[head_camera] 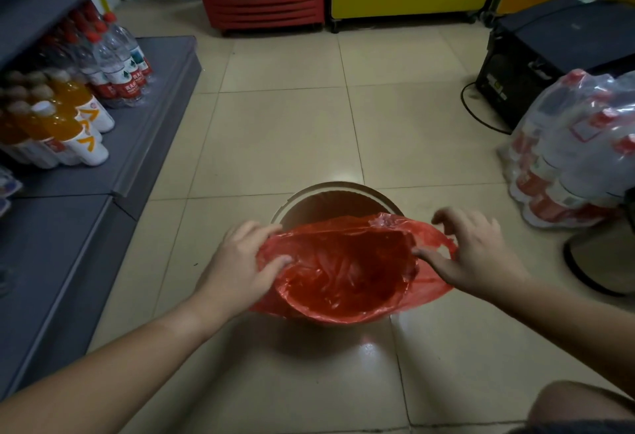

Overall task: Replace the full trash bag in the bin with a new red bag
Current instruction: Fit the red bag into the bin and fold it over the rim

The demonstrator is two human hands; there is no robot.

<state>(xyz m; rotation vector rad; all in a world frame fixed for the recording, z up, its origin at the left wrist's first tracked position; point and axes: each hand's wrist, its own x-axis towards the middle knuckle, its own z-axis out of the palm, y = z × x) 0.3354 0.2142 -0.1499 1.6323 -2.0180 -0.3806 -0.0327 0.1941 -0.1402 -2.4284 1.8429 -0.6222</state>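
Both hands spread the red bag (347, 268) over the bin (338, 193): left hand (240, 261) fingers (280, 263) pinched its left rim, right hand (477, 255) fingers (424, 255) gripped its right rim, the mouth between them.

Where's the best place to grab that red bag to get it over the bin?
Probably the far edge of the red bag, which still sags short of the bin rim. Come from above and pull away; the left hand and right hand already pinch its sides.
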